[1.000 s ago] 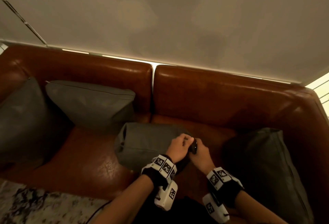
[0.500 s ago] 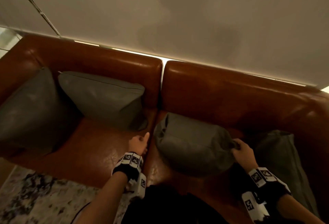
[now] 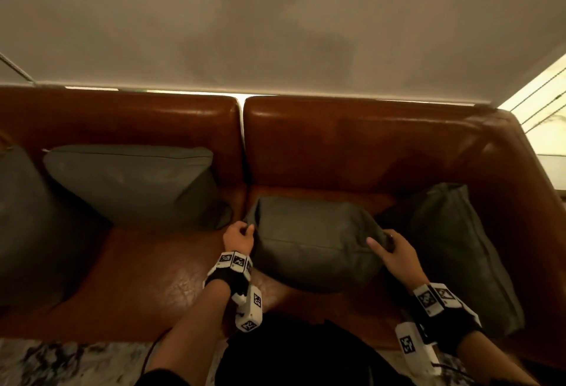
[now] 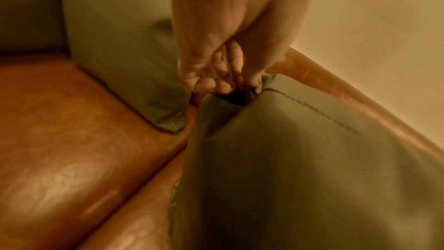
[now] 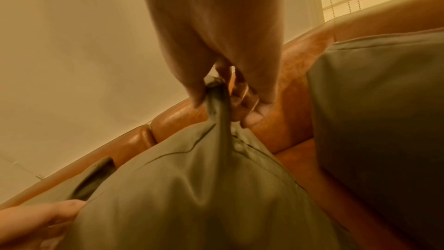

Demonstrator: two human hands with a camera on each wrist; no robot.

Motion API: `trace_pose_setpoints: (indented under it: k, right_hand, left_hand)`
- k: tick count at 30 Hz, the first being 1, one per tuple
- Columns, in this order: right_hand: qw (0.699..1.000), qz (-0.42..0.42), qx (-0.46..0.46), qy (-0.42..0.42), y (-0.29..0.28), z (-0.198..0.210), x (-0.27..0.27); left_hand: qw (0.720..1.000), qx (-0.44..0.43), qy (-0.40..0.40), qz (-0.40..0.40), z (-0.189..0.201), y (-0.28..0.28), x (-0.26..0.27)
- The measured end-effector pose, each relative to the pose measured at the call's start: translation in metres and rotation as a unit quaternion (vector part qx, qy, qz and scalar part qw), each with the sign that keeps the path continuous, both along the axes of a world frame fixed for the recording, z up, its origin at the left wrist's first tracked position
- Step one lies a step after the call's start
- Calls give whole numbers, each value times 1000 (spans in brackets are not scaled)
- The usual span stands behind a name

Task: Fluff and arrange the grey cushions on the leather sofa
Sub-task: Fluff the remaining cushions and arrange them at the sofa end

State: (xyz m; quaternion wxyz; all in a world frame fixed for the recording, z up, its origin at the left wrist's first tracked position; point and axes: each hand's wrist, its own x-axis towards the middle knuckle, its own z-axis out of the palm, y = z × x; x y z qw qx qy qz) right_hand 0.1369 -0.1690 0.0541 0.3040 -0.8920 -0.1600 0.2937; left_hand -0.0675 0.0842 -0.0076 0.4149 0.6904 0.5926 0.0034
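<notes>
Leaning at the far left edge of the head view, a dark grey cushion [image 3: 27, 226] stands against the arm of the brown leather sofa [image 3: 352, 146]. Just beside it, a second grey cushion [image 3: 131, 183] leans upright against the left backrest, its lower right corner reaching toward the gap between the two seats. On the right seat, close to that gap, lies the middle grey cushion [image 3: 312, 244], held at both ends and apart from the backrest behind it.

The left hand [image 3: 238, 237] grips the cushion's left end; the left wrist view shows its fingers [image 4: 221, 75] curled down into a bunched corner of the fabric beside a stitched seam. The right hand [image 3: 395, 252] holds the right end; in the head view its forefinger lies straight across the front face, while the right wrist view shows thumb and curled fingers [image 5: 250, 109] pinching a pulled-up fold of the corner. Both forearms reach forward from the bottom of the head view, each wrist wearing a black band [image 3: 228, 278] with white blocks carrying black-and-white square marker patterns; no readable writing shows.

At the far right, a fourth grey cushion [image 3: 459, 251] leans against the sofa's right arm, near the right hand. A pale blind [image 3: 275, 24] hangs behind the sofa, and a mottled rug [image 3: 61, 364] shows at lower left.
</notes>
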Motion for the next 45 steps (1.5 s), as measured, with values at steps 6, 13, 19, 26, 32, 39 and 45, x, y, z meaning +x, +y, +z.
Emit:
trace_pose_setpoints:
  k: [6, 13, 19, 26, 32, 39, 45]
  right_hand:
    - [983, -181, 15, -10, -29, -8, 15]
    - [972, -228, 48, -27, -11, -9, 18]
    - [986, -157, 19, -58, 6, -18, 13]
    - [988, -152, -14, -31, -27, -14, 25]
    - [993, -6, 61, -99, 25, -1, -14]
    - [972, -140, 138, -129, 7, 40, 40]
    - [970, -22, 223, -90, 102, 75, 16]
  left_hand:
    - [936, -173, -196, 235, -11, 9, -19]
    - [952, -171, -118, 224, 13, 14, -18]
    - [997, -24, -62, 48, 18, 3, -56]
    - [999, 20, -1, -36, 35, 7, -42]
    - [991, 69, -114, -30, 52, -45, 12]
    - [981, 166, -96, 41, 63, 32, -27]
    - [995, 62, 37, -70, 66, 33, 5]
